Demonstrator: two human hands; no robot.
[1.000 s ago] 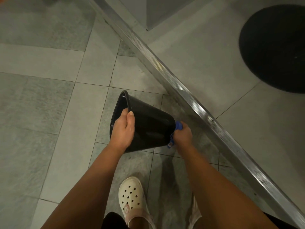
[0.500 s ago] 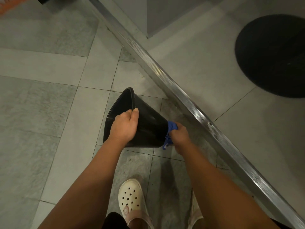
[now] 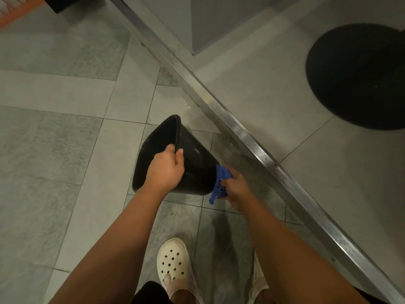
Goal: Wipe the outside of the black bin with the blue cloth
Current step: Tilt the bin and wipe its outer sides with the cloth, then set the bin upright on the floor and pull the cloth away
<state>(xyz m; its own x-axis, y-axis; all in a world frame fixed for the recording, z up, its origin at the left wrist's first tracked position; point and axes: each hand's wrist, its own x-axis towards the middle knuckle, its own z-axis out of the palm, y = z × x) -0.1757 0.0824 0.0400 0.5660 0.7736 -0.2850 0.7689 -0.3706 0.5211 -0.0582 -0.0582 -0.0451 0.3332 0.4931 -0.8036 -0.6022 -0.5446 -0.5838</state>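
The black bin (image 3: 197, 167) is held on its side above the tiled floor, its open mouth facing left and its base to the right. My left hand (image 3: 165, 170) grips the rim, fingers inside and thumb on the outer wall. My right hand (image 3: 237, 187) holds the bunched blue cloth (image 3: 220, 182) pressed against the bin's base. Part of the cloth hangs down below the base. The bin's underside is hidden.
A ribbed metal threshold strip (image 3: 252, 137) runs diagonally from the top centre to the bottom right. A round black mat (image 3: 359, 77) lies beyond it. My white perforated clog (image 3: 174, 263) stands below the bin. A dark object (image 3: 63, 4) and an orange item sit top left.
The bin has turned so its mouth shows more from the left. My left hand has shifted its grip along the rim. My right hand keeps the cloth at the base, slightly lower.
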